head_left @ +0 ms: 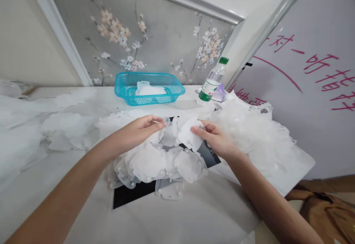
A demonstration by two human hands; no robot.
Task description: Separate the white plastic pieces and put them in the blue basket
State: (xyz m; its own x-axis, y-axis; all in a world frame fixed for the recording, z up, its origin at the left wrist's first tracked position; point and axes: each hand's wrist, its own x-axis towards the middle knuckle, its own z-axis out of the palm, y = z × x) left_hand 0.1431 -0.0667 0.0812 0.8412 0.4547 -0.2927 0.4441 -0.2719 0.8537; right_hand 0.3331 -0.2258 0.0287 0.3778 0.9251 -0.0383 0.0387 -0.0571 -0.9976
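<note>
My right hand [215, 136] pinches a white padded piece with a translucent plastic rim [190, 133], thumb on top and fingers behind. To its left, my left hand [148, 127] has its fingers stretched out and slightly apart, the tips near the edge of the translucent pieces. Whether they touch is hard to tell. Below both hands lies a heap of similar white pieces with clear rims and small round tabs [149, 162]. Part of this heap covers a black sheet [133, 196] on the white table. One piece [170, 190] lies at the near edge of the heap.
A blue plastic basket [149, 100] at the back holds a few white pieces. Right of it stands a green-capped bottle [209, 87] beside something purple [221, 93]. Large piles of translucent sheets lie at right [255, 136] and left [66, 127]. A whiteboard [310, 125] rises at right.
</note>
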